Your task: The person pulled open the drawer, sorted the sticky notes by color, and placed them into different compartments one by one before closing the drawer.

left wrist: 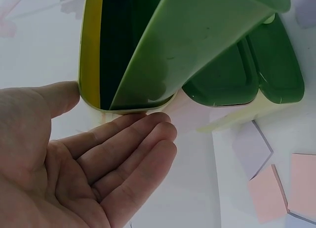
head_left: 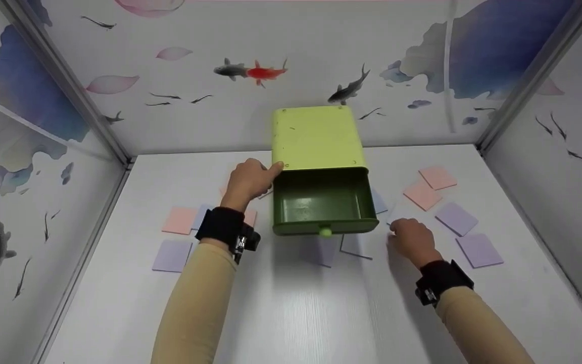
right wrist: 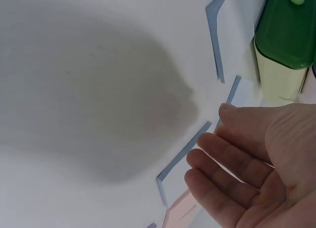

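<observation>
A yellow-green drawer box [head_left: 316, 136] stands toward the back of the white table. Its dark green drawer [head_left: 298, 228] with a light green knob [head_left: 325, 232] is pulled out, and nothing shows inside. My left hand [head_left: 250, 179] holds the box's front left corner, thumb on the top edge and fingers along the side. In the left wrist view, more green drawer fronts [left wrist: 222, 77] appear beyond the pulled-out one. To the right of the box, my right hand [head_left: 415, 240] hovers above the table with its fingers loosely bent and nothing in them.
Square pastel pads lie on both sides: pink [head_left: 180, 221] and purple [head_left: 172, 256] at left, pink [head_left: 422, 196] and purple [head_left: 479, 251] at right. A purple pad [head_left: 326, 251] is partly under the drawer. Printed walls [head_left: 170, 116] with fish enclose the table.
</observation>
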Available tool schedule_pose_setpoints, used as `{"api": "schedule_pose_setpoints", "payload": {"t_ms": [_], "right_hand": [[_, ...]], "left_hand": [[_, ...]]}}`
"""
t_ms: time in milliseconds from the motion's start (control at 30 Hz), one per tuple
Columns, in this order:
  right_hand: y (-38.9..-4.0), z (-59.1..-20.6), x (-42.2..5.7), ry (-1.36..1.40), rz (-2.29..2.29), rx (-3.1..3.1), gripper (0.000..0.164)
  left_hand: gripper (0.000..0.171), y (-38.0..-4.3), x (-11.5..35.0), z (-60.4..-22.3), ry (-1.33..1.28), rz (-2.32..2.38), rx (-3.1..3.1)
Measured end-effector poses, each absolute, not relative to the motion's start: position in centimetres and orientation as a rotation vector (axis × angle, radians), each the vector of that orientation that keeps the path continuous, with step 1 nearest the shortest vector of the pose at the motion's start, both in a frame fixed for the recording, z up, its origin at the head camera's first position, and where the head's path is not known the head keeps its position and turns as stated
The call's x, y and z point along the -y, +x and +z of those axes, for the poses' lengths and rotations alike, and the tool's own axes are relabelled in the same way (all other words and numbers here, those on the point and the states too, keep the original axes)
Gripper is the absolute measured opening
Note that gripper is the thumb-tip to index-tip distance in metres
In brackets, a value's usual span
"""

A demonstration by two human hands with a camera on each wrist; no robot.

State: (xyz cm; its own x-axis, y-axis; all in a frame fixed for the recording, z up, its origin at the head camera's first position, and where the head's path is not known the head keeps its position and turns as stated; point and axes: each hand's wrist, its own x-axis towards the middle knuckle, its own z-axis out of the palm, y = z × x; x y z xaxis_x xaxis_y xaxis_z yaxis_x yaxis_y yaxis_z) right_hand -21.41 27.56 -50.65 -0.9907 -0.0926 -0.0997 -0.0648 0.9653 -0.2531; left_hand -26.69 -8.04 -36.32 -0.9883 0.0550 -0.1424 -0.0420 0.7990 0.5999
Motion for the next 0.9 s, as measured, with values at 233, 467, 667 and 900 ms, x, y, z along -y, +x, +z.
{"api": "schedule_pose_setpoints", "payload": {"t_ms": [233, 467, 667, 900], "right_hand": [[-21.6, -50.9, -26.0, -0.172, -0.388, -2.975, 0.024], [-21.7, -51.4, -24.4, -0.158, -0.425, -2.933, 0.033], [-21.5, -51.9, -23.5, -0.213, -0.393, -2.939, 0.058], [-21.5, -52.5, -23.5, -0.262, -0.334, -2.961, 0.072]], "left_hand": [[0.056, -26.7, 8.0, -36.3, 0.008, 0.951, -2.84], [0.06, -26.7, 7.9, -36.4, 0.011, 0.944, -2.843], [0.054, -26.7, 7.9, -36.5, 0.011, 0.957, -2.844], [0.052, -26.7, 8.0, -36.4, 0.013, 0.95, -2.849]]}}
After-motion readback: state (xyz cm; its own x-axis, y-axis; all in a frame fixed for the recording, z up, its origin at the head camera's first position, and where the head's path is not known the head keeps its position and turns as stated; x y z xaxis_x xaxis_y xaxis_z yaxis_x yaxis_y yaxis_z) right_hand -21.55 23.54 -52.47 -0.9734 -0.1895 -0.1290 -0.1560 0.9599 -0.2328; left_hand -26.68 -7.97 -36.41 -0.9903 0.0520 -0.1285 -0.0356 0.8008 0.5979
